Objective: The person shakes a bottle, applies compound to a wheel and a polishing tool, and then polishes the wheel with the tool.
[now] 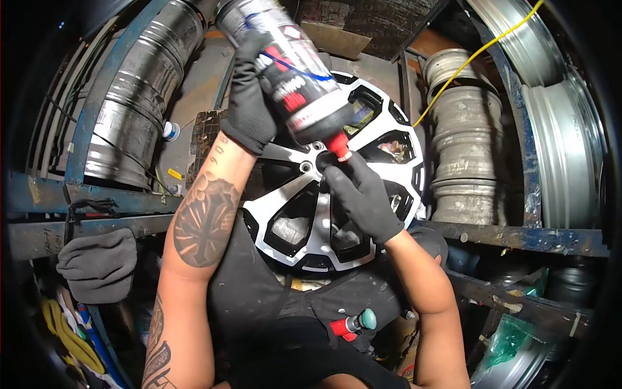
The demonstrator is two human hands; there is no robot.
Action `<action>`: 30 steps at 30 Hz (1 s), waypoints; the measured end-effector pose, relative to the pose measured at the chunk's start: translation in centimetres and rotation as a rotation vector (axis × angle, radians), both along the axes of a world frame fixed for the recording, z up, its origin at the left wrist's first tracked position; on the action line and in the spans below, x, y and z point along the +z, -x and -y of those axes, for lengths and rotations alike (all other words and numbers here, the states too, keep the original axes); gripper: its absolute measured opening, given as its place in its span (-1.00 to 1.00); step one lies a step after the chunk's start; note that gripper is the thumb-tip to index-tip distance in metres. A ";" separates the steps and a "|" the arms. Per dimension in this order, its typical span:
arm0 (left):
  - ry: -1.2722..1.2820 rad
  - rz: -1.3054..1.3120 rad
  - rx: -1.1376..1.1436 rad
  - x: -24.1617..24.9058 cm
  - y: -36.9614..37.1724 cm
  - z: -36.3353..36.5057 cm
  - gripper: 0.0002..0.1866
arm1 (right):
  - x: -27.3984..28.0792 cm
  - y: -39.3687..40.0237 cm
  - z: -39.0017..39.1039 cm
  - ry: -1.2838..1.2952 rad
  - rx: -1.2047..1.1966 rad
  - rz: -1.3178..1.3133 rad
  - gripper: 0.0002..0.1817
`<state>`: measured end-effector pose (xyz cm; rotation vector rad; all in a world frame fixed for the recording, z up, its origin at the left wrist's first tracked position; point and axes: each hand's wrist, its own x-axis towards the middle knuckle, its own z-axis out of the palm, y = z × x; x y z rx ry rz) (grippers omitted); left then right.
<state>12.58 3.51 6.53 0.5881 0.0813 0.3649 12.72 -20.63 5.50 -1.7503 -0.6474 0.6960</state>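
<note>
My left hand [249, 97], in a black glove, is wrapped around a large dark bottle [299, 78] with white and red lettering. The bottle is tilted with its red nozzle [338, 144] pointing down. Close below the nozzle, my gloved right hand [363, 198] has its fingers curled together at the nozzle's tip; whatever they may hold is hidden. Under both hands lies a black and silver alloy wheel [259, 209], its hub near my right fingertips. On my lap rests a small red power tool [350, 325] with a green round pad.
Stacked metal wheel rims stand in racks at left [129, 97] and right [466, 129]. A yellow cord [476, 58] crosses at upper right. A grey cap [98, 264] hangs on the left rack beam. Green plastic [508, 340] lies at lower right.
</note>
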 end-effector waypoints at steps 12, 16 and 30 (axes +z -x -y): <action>0.101 0.018 -0.075 -0.1 0.1 0.9 -0.28 | 0.6 -1.9 0.3 -0.130 -0.155 1.207 -0.70; 0.100 0.082 -0.101 -0.7 -0.2 -0.6 -0.29 | 1.3 -1.6 -0.5 -0.176 -0.115 1.293 -0.78; -0.162 0.130 0.148 1.4 1.8 -2.6 -0.55 | -1.2 -2.4 0.9 0.258 0.076 0.397 -0.21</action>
